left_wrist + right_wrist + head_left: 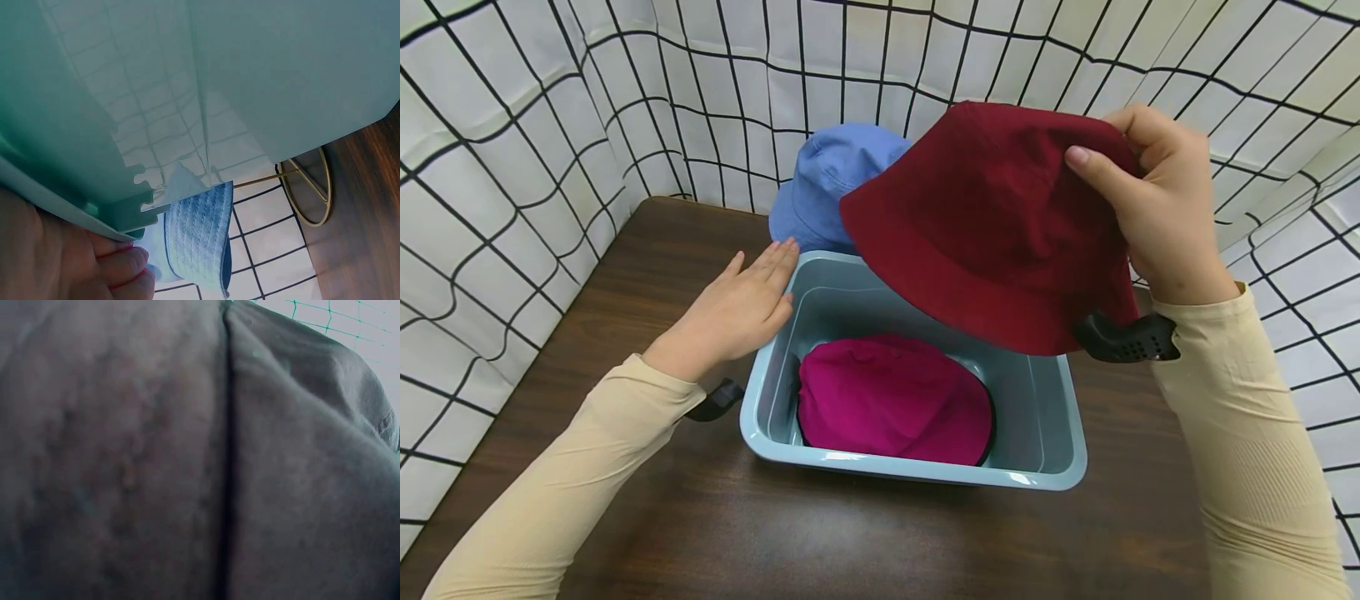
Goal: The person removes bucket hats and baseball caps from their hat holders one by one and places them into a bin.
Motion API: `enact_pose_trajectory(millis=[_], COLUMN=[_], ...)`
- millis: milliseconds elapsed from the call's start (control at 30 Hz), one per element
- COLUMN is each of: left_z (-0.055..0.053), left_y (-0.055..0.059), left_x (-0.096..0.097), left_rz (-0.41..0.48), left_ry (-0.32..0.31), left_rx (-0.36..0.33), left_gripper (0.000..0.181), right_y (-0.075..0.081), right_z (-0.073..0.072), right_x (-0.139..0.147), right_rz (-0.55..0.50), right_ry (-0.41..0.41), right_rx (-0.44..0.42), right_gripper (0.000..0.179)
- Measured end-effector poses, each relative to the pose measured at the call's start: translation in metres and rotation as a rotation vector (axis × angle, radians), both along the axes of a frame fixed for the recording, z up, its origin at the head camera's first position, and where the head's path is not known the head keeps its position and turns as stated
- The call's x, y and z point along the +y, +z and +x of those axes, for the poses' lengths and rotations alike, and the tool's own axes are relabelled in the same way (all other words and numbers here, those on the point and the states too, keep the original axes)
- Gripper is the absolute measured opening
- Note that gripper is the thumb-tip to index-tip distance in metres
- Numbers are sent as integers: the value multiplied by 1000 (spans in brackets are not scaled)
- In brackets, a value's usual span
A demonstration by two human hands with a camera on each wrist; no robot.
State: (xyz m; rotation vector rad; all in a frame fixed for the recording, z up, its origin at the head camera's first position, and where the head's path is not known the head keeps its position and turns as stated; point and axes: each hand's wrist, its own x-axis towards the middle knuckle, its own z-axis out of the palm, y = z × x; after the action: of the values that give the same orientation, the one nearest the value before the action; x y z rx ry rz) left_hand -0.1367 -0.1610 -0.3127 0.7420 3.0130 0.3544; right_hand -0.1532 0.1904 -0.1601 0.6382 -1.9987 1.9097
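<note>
My right hand point(1172, 196) grips a dark red bucket hat point(985, 225) by its side, thumb on the near face, above the back right of a light blue plastic bin point(917, 473). The hat's cloth fills most of the right wrist view. Inside the bin, toward its left, lies a magenta hat point(887, 400). My left hand point(737, 308) rests with fairly straight fingers against the bin's left rim, fingertips at the back corner. Behind that corner is a light blue hat point(831, 179), partly hidden by the red one; its stitched brim point(200, 231) shows in the left wrist view.
A brown wooden table point(760, 533) carries the bin. Black wire grid panels point(715, 100) backed with white cloth stand at the back and both sides. In the left wrist view, a gold wire stand point(328, 187) rises near the blue hat.
</note>
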Motion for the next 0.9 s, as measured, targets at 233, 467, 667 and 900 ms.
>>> enact_pose_trajectory(millis=[233, 467, 667, 900], left_z=[1, 1, -1, -2], left_y=[2, 2, 1, 1], left_x=[0, 0, 1, 1], left_rz=[-5, -14, -20, -16], left_ry=[-3, -3, 2, 0], left_rx=[-9, -10, -16, -19], left_gripper=[59, 58, 59, 60], right_y=[-5, -14, -22, -30], right_z=[20, 35, 44, 51], right_x=[2, 1, -4, -10], right_rz=[127, 200, 269, 376], right_ry=[14, 105, 153, 197], right_rx=[-45, -106, -152, -216], right_gripper=[9, 3, 2, 3])
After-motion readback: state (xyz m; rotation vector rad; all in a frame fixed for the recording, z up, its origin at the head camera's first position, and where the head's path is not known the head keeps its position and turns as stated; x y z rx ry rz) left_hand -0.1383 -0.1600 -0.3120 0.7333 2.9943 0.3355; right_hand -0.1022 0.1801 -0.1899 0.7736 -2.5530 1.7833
